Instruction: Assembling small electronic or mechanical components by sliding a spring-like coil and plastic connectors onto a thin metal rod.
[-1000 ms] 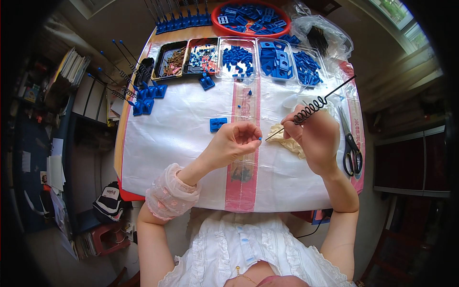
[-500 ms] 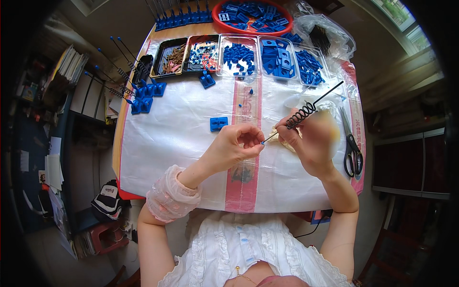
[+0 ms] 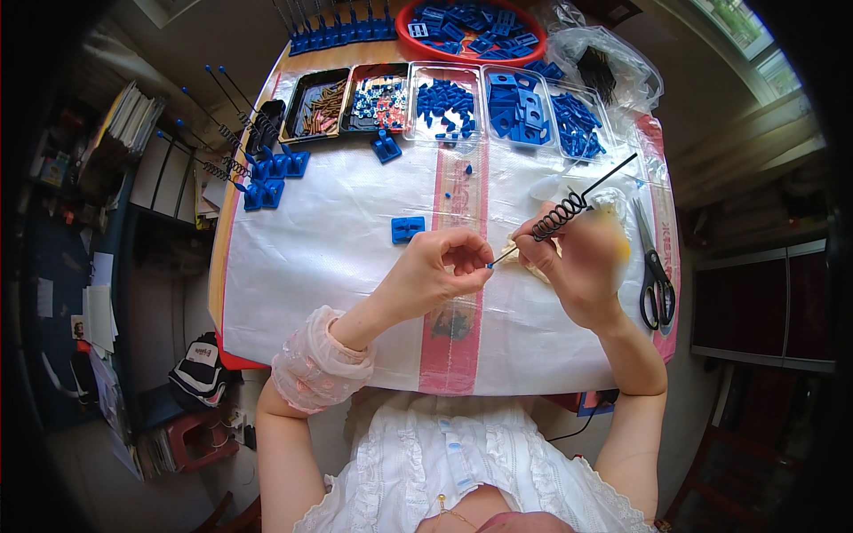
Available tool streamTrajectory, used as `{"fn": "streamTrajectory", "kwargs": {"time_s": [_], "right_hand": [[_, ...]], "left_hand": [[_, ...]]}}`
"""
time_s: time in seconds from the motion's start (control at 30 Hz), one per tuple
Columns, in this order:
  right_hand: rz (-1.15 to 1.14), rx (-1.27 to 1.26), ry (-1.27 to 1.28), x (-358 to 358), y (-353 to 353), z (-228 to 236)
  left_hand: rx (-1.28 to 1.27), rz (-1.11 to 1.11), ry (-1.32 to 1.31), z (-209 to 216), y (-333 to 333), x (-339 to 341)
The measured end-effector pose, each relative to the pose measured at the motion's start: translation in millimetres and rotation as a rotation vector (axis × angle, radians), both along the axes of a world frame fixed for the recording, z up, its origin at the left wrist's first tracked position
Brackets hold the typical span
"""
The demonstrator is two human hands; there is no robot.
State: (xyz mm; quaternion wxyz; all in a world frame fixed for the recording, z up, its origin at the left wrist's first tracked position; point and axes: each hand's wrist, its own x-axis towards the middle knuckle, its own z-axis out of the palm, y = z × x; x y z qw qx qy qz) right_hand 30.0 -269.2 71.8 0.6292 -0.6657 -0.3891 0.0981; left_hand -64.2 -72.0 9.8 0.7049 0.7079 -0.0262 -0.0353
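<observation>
Your left hand was nearly closed, thumb and forefinger pinched on a tiny blue tip, the other fingers curled over a small hollow. Your right hand was partly closed, its thumb and finger gripping the lower coils of a black spring; its back was blurred, so the lie of its remaining fingers could not be told. The spring slanted between your hands, right of the sheet's pink stripe, its straight upper end pointing far and to the right, its thin lower end meeting the blue tip; whether it had gone inside was too small to tell. A crumpled cream cloth lay just behind your right fingers, and scissors lay along the right edge, leaving you a narrow strip of sheet beside that wrist. On your left you had more room, a broad stretch of white sheet running to the table's wooden edge. Beyond your left knuckles sat a blue block, near them. Farther off, a row of trays bounded your reach, and your arms crossed the near edge.
</observation>
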Motion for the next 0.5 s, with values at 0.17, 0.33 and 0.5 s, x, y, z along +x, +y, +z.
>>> {"fn": "streamTrajectory", "kwargs": {"time_s": [0.17,0.33,0.5], "right_hand": [[0.002,0.000,0.006,-0.4,0.0,0.4],[0.014,-0.006,-0.009,0.3,-0.3,0.4],[0.016,-0.017,-0.022,0.9,-0.5,0.4]], "left_hand": [[0.024,-0.004,-0.014,2.4,-0.4,-0.1],[0.032,0.003,-0.010,3.7,-0.9,-0.5],[0.034,0.008,-0.016,2.9,-1.4,-0.3]]}}
